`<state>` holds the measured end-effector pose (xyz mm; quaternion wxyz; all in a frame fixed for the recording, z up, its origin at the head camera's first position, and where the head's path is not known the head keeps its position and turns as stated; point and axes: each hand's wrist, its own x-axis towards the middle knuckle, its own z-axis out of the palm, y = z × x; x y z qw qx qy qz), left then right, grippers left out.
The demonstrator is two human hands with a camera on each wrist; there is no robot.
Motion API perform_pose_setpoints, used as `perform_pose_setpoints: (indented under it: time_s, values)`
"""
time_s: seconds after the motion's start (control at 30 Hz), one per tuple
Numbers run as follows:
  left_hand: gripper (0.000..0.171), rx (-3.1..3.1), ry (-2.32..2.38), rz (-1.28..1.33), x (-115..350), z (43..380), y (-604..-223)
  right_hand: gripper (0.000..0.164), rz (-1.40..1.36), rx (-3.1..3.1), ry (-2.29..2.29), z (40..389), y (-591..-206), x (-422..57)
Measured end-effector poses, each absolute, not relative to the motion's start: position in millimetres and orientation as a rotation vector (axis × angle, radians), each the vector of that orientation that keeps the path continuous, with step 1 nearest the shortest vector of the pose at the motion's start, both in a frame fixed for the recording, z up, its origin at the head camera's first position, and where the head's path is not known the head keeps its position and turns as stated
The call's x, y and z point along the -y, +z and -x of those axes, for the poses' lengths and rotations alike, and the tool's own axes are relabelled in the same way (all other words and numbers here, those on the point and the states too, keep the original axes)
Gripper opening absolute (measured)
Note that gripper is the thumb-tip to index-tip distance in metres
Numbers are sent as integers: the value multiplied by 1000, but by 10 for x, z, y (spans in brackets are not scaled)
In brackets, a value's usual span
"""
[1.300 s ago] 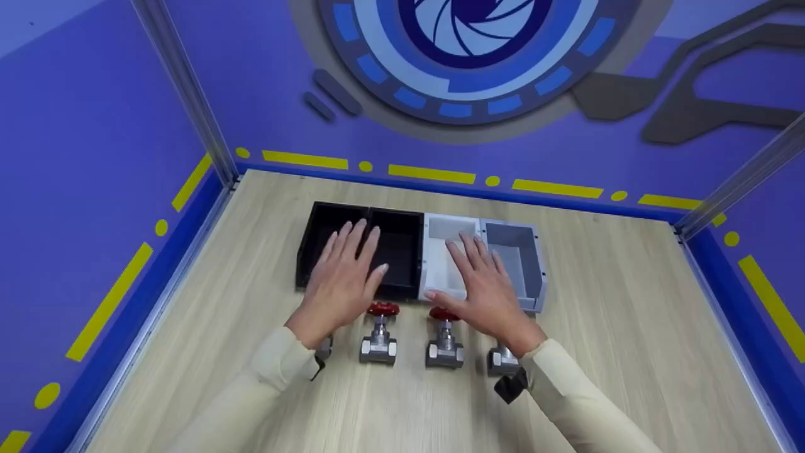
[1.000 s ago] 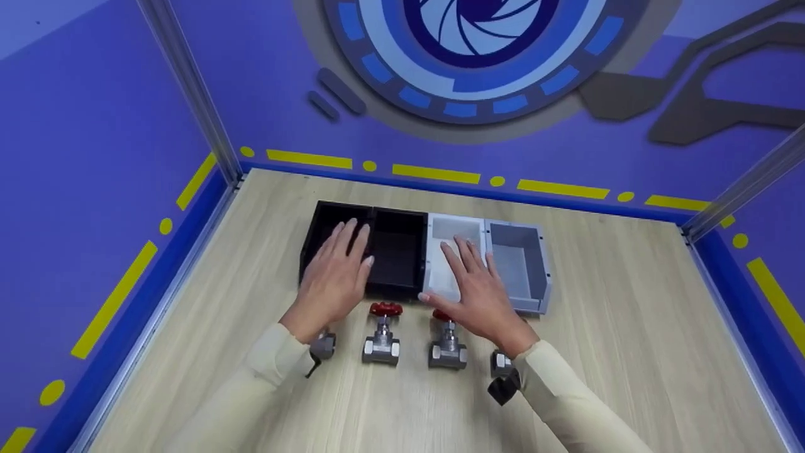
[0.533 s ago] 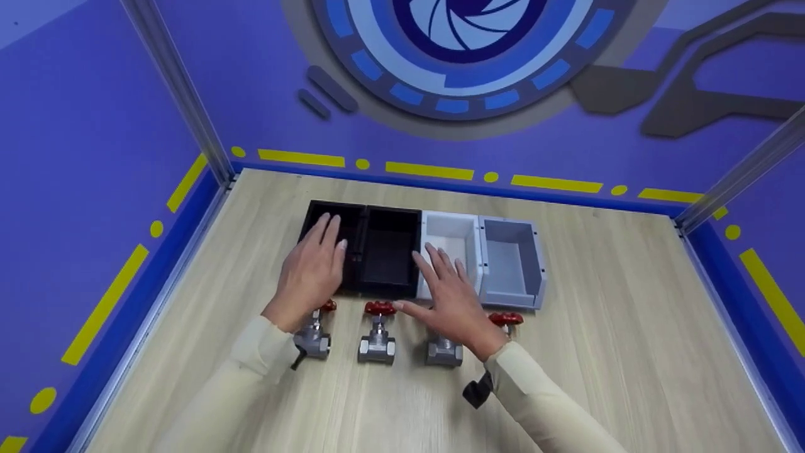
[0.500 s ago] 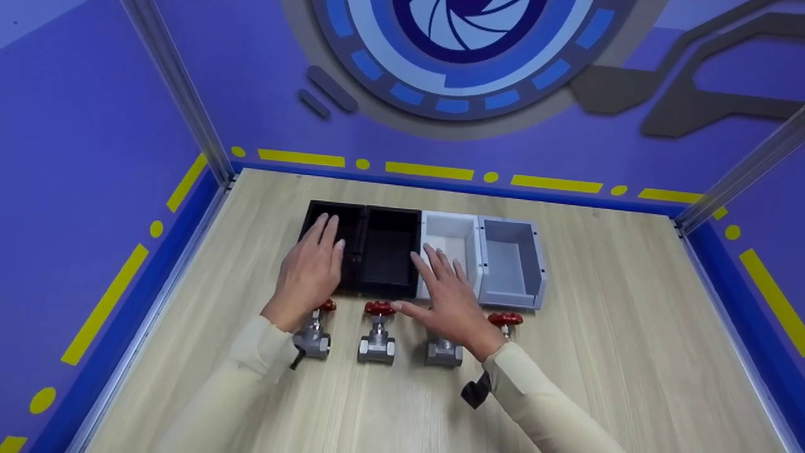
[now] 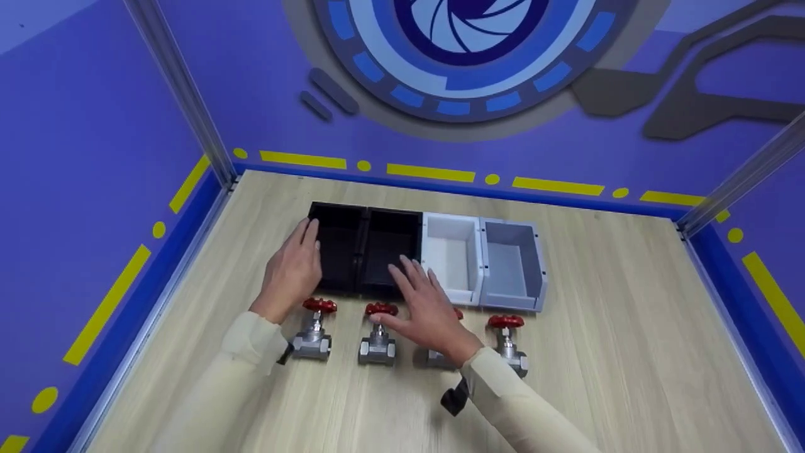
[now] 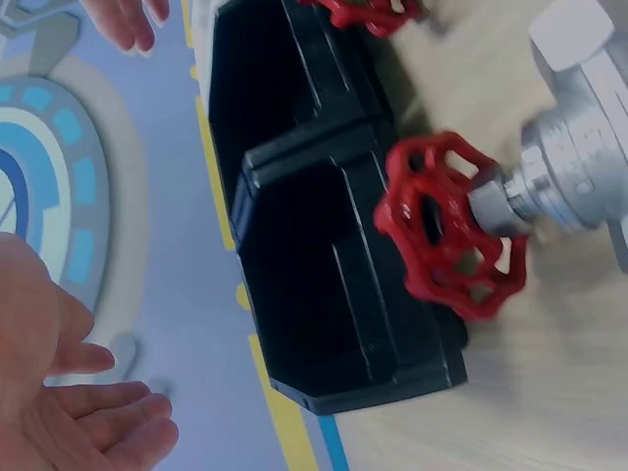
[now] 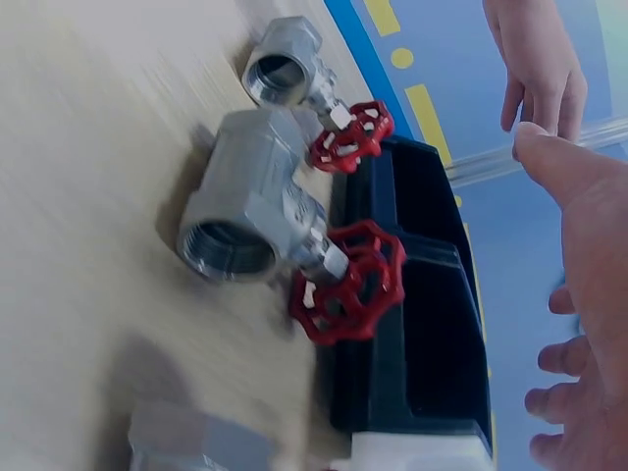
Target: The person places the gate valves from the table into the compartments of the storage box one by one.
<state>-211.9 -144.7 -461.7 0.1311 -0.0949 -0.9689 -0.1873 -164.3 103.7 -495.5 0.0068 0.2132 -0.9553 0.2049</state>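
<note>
Four metal handwheel valves form a row in front of the bins. The left hand, fingers extended and holding nothing, appears over the outer edge of the left black bin, beyond the leftmost valve. The right hand, fingers spread and likewise free, partly hides the third. Only the head view includes the gray bin; the right wrist view looks into two valves' bores.

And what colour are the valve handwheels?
The handwheels are red, clearest in the left wrist view, where one sits close up.
</note>
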Motion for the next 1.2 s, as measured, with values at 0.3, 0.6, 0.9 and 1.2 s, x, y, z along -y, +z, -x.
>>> perform_pose_setpoints:
  time_s: [0.3,0.6,0.9,1.2]
  values:
    - [44,2816,-536,267,1591,2253,-4811,95,-707,3052,745,1582,-4987,-765]
    - [44,2869,-495,231,1720,2400,-4963,100,-907,3000,622,1519,-5042,-418]
    - [44,2875,-499,266,1774,2470,-5047,101,-983,2988,633,1472,-5093,-221]
    - [44,2943,-519,246,1838,2511,-5116,99,-971,3018,579,1478,-5170,-123]
